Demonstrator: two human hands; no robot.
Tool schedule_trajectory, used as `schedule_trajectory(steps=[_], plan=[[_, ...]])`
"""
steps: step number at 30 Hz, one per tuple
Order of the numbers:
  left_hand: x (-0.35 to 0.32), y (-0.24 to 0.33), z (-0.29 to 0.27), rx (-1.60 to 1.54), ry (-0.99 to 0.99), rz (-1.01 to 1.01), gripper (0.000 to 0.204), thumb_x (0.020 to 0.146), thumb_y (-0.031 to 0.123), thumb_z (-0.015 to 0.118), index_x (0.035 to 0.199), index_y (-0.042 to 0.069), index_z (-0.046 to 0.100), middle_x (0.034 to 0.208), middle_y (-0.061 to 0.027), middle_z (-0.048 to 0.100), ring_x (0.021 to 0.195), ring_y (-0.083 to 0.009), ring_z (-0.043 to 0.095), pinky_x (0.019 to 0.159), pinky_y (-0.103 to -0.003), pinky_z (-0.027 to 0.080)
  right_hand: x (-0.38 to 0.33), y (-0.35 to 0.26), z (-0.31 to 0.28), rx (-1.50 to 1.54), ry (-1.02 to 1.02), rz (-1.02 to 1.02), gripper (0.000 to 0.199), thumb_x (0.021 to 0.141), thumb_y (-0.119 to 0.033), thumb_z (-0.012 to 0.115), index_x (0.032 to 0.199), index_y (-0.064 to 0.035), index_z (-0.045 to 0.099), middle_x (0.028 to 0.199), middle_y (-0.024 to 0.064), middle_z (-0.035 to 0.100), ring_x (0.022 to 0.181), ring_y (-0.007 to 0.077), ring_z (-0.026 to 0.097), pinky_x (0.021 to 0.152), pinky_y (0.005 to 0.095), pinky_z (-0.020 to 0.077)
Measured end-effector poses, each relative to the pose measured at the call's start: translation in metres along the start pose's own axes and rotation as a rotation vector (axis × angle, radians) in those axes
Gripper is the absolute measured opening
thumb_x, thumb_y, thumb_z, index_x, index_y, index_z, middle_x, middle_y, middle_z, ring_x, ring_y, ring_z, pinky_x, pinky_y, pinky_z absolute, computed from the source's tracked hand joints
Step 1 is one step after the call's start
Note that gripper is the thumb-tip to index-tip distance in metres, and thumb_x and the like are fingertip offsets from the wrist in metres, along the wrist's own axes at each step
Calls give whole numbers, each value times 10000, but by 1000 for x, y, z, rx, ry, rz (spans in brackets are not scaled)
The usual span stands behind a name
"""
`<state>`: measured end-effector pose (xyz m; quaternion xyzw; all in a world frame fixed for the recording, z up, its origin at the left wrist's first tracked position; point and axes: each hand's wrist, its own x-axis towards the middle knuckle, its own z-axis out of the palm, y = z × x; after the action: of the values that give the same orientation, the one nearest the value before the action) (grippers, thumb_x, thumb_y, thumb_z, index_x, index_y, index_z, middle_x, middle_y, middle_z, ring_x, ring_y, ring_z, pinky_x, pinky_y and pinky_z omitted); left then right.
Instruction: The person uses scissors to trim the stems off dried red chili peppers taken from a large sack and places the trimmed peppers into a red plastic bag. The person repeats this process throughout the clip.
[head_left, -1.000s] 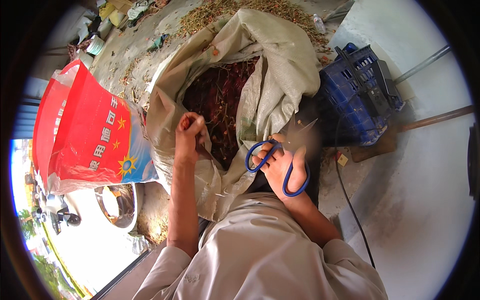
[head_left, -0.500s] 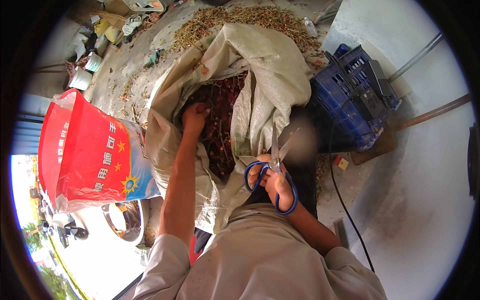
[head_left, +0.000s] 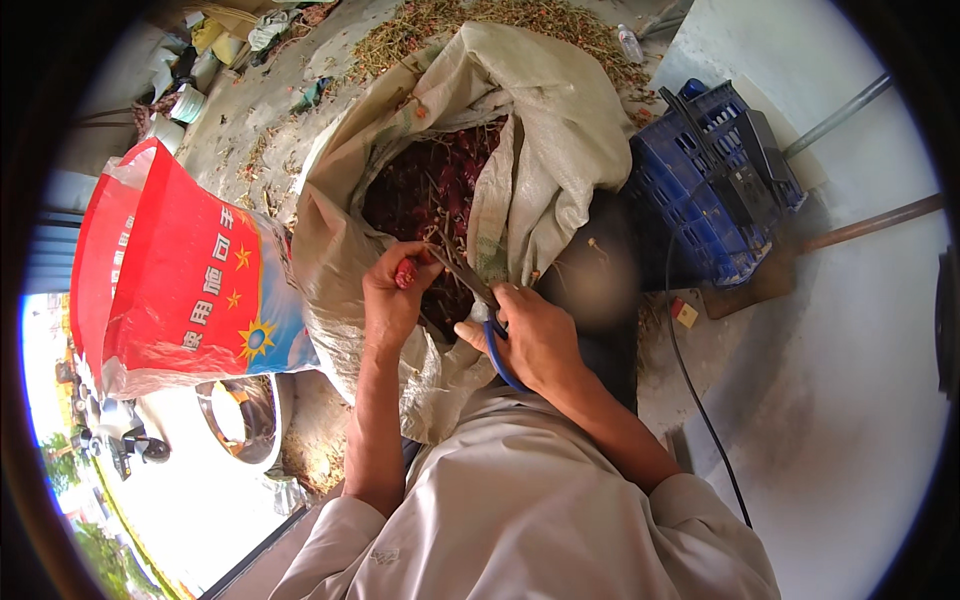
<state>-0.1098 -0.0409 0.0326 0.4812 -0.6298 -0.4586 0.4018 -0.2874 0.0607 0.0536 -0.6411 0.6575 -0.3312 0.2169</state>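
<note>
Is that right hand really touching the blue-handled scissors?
Touching. The head view shows it plainly: the right hand is closed around the blue-handled scissors, with the blue loop against the palm side and the blades reaching forward.

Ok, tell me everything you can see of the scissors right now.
The scissors have slim, grey, metal-looking blades and a smooth blue handle loop, partly hidden by the right hand gripping them. They slant up and left across the mouth of the pale woven sack, tips close to the left hand. Whether the tips touch anything, I cannot tell.
</note>
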Motion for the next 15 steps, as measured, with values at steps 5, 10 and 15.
schedule_trajectory(steps=[5,10,15], plan=[[-10,3,1,159,-24,51,231,782,-66,691,998,14,664,855,-3,639,820,-78,574,753,-232,474,-2,-1,-4,-161,-6,-44,523,782,-524,738,925,-36,611,683,162,616,572,345,642,508,412,514],[-12,9,2,157,-41,42,206,781,-42,716,970,20,665,870,-5,656,829,-80,583,753,-232,475,-5,9,-6,19,-169,37,504,801,-507,744,862,-32,589,630,122,587,534,291,624,489,380,483],[-16,16,6,-95,-79,-1,189,786,-30,732,959,28,682,856,0,658,801,-86,588,736,-230,477,-21,11,1,864,-291,244,472,904,-485,668,888,-20,590,594,-4,485,510,116,512,452,293,391]])
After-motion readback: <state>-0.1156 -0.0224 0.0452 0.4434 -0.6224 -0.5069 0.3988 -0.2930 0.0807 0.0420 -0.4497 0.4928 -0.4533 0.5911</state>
